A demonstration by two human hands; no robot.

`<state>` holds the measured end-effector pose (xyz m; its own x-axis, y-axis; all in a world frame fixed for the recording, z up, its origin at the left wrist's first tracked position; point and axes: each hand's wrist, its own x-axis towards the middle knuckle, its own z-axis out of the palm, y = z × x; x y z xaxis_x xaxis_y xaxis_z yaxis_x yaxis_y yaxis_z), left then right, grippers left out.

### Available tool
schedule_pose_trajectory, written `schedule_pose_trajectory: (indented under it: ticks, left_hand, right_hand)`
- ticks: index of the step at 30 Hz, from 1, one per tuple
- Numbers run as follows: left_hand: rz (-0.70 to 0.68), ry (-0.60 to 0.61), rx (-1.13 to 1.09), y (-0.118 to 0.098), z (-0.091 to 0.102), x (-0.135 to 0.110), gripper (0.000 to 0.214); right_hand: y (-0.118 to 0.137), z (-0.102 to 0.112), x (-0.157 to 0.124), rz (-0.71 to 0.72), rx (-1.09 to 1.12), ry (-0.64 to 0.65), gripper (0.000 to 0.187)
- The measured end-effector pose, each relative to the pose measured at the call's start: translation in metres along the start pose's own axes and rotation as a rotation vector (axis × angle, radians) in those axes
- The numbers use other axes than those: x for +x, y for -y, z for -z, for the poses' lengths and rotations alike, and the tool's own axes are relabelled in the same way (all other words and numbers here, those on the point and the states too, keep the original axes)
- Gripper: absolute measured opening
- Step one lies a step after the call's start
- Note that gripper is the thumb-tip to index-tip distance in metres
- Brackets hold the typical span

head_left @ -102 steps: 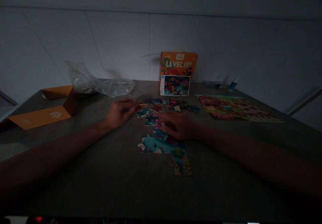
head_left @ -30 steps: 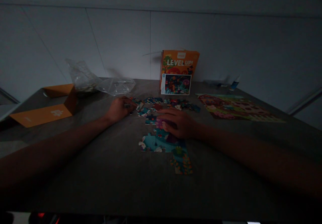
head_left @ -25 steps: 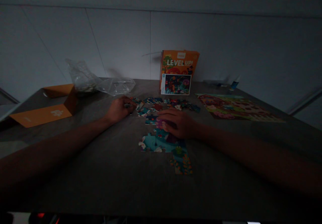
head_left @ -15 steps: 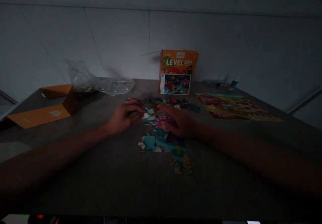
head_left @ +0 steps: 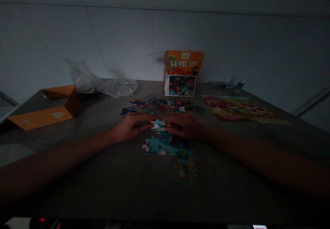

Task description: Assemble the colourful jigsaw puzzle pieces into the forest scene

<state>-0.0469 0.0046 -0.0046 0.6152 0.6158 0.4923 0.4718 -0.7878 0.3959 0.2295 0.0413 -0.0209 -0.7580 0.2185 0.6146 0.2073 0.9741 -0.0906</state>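
My left hand (head_left: 130, 127) pinches the left edge of a light blue and white puzzle piece (head_left: 158, 125). From the other side, the fingers of my right hand (head_left: 187, 126) close on the right part of that same area, hiding some of it. Just below lies a joined puzzle section (head_left: 165, 145), teal with a purple figure, flat on the dark table. Its lower right end carries a frog and orange plants. Behind my hands are loose puzzle pieces (head_left: 180, 106) in several small groups, and a dark one (head_left: 127, 111) lies beyond my left hand.
An orange puzzle box (head_left: 183, 62) stands against the wall with a picture card (head_left: 179, 86) leaning on it. An open orange box part (head_left: 41, 116) and clear plastic bags (head_left: 120, 87) are at left. A finished farm puzzle (head_left: 239, 109) and a small blue-labelled bottle (head_left: 239, 86) are at right.
Both hands have come nearer to me, and the light blue and white piece has moved down and right with them. My right fingers now meet it, and more loose pieces behind are uncovered.
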Motion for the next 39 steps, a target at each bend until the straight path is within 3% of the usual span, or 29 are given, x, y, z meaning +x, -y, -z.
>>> schedule_pose_trajectory:
  ticks: [5, 11, 19, 24, 33, 39]
  left_hand:
    - [0.092, 0.006, -0.107, -0.003, -0.002, 0.0, 0.027]
    - [0.204, 0.053, -0.226, -0.01, -0.004, 0.001, 0.028]
    - [0.13, 0.024, -0.126, -0.009, -0.004, 0.001, 0.027]
    - [0.099, -0.01, -0.09, -0.007, -0.006, -0.001, 0.029]
    - [0.135, 0.046, -0.099, -0.006, -0.004, 0.001, 0.027]
    - [0.051, 0.06, -0.061, -0.009, -0.003, 0.001, 0.031]
  right_hand:
    - [-0.002, -0.001, 0.0, 0.109, -0.039, -0.06, 0.027]
    - [0.0, -0.001, 0.001, 0.11, -0.057, -0.073, 0.026]
    - [0.0, 0.0, 0.001, 0.107, -0.133, -0.05, 0.027]
    - [0.001, 0.0, 0.002, 0.153, -0.17, -0.103, 0.021]
    - [0.006, 0.004, 0.005, 0.126, -0.155, -0.086, 0.024]
    - [-0.002, 0.001, 0.002, 0.146, -0.176, -0.063, 0.03]
